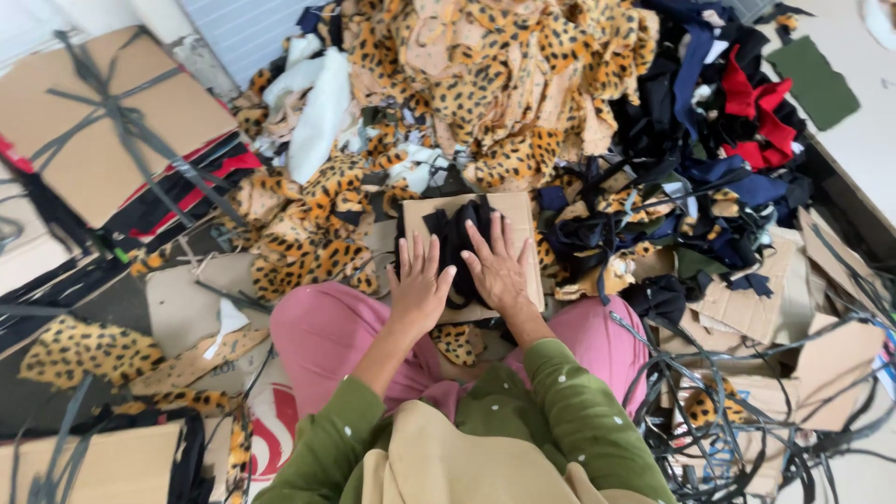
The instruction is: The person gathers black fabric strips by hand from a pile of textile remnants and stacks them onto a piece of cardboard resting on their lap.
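A tan cloth (457,462) is lying closest to the camera, over the person's chest, with green sleeves (579,411) on both arms and pink trousers (322,331) covering the knees. Both arms are reaching forward to a flat piece of cardboard (518,224) that is resting just past the knees. A small pile of black cloth pieces (457,238) is sitting on the middle of that cardboard. The left hand (418,285) is lying flat with its fingers spread wide, pressing on the left edge of the black pile and gripping nothing. The right hand (499,266) is also lying flat and wide, its palm pressing down on the right side of the black pile, and it is not closing around anything. The two hands are sitting just beside each other with black cloth showing between them. Behind the cardboard a big heap of leopard-print cloth (504,84) is piling up. To the right, dark blue and red scraps (747,103) are lying in a messy heap. Black straps (709,411) are curling on the floor at the right. A tied cardboard bundle (98,112) is lying far to the left.
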